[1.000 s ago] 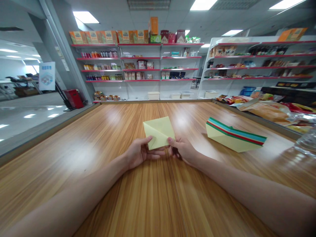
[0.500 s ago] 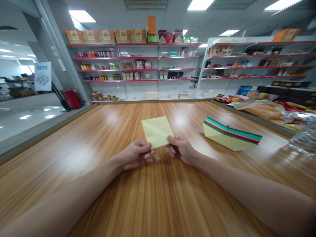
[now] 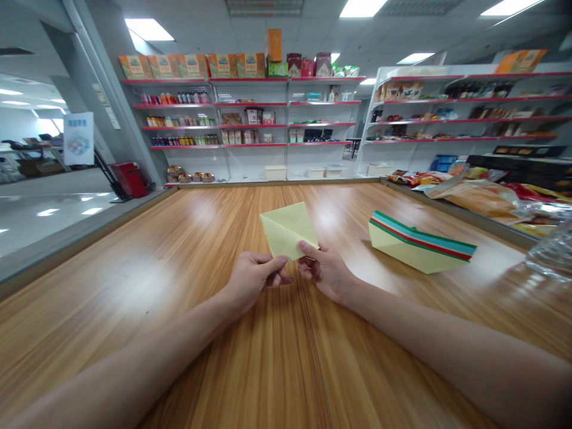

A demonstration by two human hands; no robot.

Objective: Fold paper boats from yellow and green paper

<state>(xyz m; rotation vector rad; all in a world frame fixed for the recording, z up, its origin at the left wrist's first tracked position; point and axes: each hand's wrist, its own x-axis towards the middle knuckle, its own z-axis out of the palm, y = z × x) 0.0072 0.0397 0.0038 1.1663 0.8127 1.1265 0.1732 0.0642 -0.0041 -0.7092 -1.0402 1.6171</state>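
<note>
Between both hands, a little above the table, is a folded square of pale yellow paper (image 3: 288,228) with a diagonal crease across its face. My left hand (image 3: 261,275) pinches its lower corner between thumb and fingers. On the lower right side, my right hand (image 3: 326,268) grips the paper, its thumb lying on the front face; the fingers behind are partly hidden. To the right, apart from both hands, a folded paper boat (image 3: 415,244) rests on the table, pale yellow below with green, blue and red stripes along its upper edge.
The wooden table (image 3: 214,381) has a raised rim along its far and side edges. Clear crumpled plastic (image 3: 552,250) lies at its right edge. Snack packages (image 3: 478,199) are heaped beyond the right rim. Stocked shelves (image 3: 250,107) stand behind, and a red case (image 3: 129,179) on the left floor.
The folded paper has risen slightly and turned a little. My left hand has shifted right along its lower edge, closer to my right hand, and its fingers have curled in. The paper boat stays put.
</note>
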